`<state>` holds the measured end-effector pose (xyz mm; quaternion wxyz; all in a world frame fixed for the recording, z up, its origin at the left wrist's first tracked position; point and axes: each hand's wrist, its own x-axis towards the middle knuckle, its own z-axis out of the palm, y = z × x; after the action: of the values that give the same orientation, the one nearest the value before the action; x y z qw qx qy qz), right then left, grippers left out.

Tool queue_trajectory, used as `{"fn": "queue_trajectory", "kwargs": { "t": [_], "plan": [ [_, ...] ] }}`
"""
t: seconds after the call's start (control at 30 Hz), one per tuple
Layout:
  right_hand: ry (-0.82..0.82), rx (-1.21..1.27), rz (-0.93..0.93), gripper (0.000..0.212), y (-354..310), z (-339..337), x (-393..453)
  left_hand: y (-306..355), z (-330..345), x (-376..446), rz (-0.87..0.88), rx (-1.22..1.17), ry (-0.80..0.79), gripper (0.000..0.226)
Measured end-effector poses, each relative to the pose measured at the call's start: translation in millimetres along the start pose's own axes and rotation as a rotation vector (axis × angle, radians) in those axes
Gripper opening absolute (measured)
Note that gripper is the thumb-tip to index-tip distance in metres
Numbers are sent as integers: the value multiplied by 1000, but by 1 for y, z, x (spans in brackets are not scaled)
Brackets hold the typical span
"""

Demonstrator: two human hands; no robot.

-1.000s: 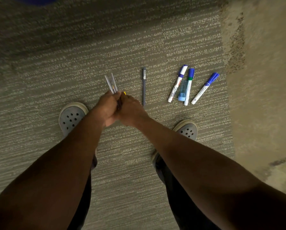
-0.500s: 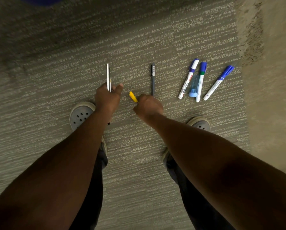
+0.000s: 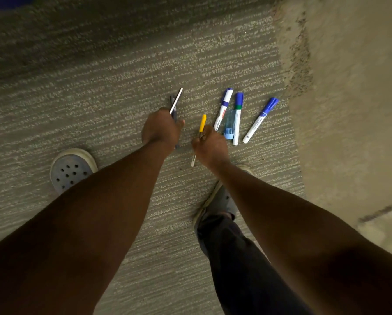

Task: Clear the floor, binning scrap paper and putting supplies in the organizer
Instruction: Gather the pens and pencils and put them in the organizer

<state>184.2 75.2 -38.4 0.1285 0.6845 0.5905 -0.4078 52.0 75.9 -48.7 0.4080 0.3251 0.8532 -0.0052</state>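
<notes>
Carpeted floor (image 3: 99, 98): three markers (image 3: 237, 118) and a small blue tube lie together, just right of both hands. Left hand (image 3: 159, 129), clenched on thin white pens (image 3: 176, 100), has shifted right since half a second ago and now sits over the dark pen (image 3: 173, 105) (next pickup, probably). Right hand (image 3: 211, 147) grips a yellow-capped pen (image 3: 200, 130), now pointing up, near the leftmost marker. No organizer in view.

We see bare forearms with no sleeves, dark trousers (image 3: 240, 258) on the right leg, and grey perforated clogs — the left clog (image 3: 71, 170) showing round holes across its toe, the right clog (image 3: 220, 198) partly covered by the arm.
</notes>
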Motion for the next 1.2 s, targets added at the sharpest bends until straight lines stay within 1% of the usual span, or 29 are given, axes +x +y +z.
{"fn": "queue_trajectory", "kwargs": {
  "t": [0.07, 0.13, 0.17, 0.2, 0.23, 0.3, 0.37, 0.4, 0.47, 0.5, 0.57, 0.63, 0.67, 0.7, 0.73, 0.83, 0.9, 0.97, 1.0, 1.1, 1.2],
  "plan": [
    [-25, 83, 37, 23, 1, -1, 1, 0, 2, 4, 8, 4, 5, 32],
    [-67, 155, 92, 20, -3, -6, 2, -1, -2, 2, 33, -17, -66, 26],
    [-98, 217, 135, 15, -7, -10, 2, 0, -6, -1, 22, -63, -122, 24],
    [-137, 322, 187, 10, -14, -17, 1, 2, -12, -6, -11, -162, -193, 20],
    [-173, 446, 240, 13, -22, -24, -2, 4, -21, -14, -62, -305, -265, 17],
    [-208, 684, 312, 21, -36, -45, -14, 10, -44, -35, -147, -567, -404, 19],
    [-235, 839, 307, 20, -51, -69, -33, 17, -72, -63, -125, -708, -480, 17],
    [-261, 873, 271, 16, -59, -82, -45, 21, -87, -78, -92, -745, -479, 16],
    [-317, 954, 185, 15, -79, -108, -71, 33, -121, -103, -9, -757, -408, 15],
    [-340, 1013, 159, 14, -90, -121, -84, 41, -139, -114, 61, -720, -351, 12],
    [-368, 1100, 102, 11, -110, -148, -108, 58, -176, -136, 222, -570, -281, 3],
    [-356, 1133, 51, 11, -131, -180, -135, 77, -215, -159, 319, -396, -232, 18],
    [-346, 1149, 49, 14, -139, -193, -146, 84, -229, -169, 321, -363, -228, 23],
    [-333, 1169, 53, 16, -145, -207, -157, 91, -245, -179, 294, -394, -233, 25],
    [-317, 1196, 58, 18, -154, -230, -170, 101, -267, -194, 235, -498, -238, 26],
    [-327, 1278, 44, 15, -176, -305, -218, 132, -338, -251, -54, -981, -277, 25],
    [-365, 1275, 7, 10, -190, -359, -254, 150, -391, -295, -159, -1173, -335, 24],
    [-380, 1244, -32, 15, -207, -411, -290, 169, -441, -341, -182, -1289, -416, 21],
    [-384, 1238, -51, 18, -215, -436, -307, 179, -463, -363, -176, -1325, -424, 20],
    [-376, 1225, -112, 19, -238, -500, -348, 204, -516, -420, -109, -1397, -369, 17],
    [-353, 1172, -168, 11, -259, -545, -379, 220, -555, -463, -40, -1485, -326, 20]
  ]
}}
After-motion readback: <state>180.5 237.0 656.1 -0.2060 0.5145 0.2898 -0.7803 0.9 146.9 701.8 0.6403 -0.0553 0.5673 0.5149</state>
